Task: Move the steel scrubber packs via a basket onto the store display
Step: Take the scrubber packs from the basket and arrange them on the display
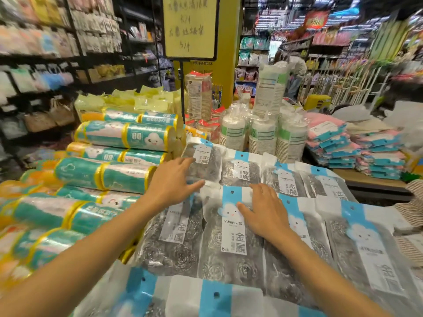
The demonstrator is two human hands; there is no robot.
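Looking down at scrubber packs point(283, 181) laid flat in overlapping rows, shingle style, right in front and under both hands. Left hand point(174, 179) out over the back row, straight spread fingers on the far-left pack point(203, 165), thumb against its near edge, not curled round anything. Right hand point(263, 213) palm-down on a middle-row pack point(233, 234), fingers splayed and relaxed, resting on it, no grip.

Counted four packs in the back row and four in the middle row. At least two more blue-and-white headers poking in at the bottom edge, cut off, so no exact number there.

Teal rolls point(119, 136) with yellow bands stacked right up against the packs on the left, too many and too blurry to count. Behind the packs, three short sleeves of cups point(261, 133) up front, taller ones further back. Pink cloths point(329, 138) piled well off to the right. One yellow sign point(190, 26) on a pole at the back.
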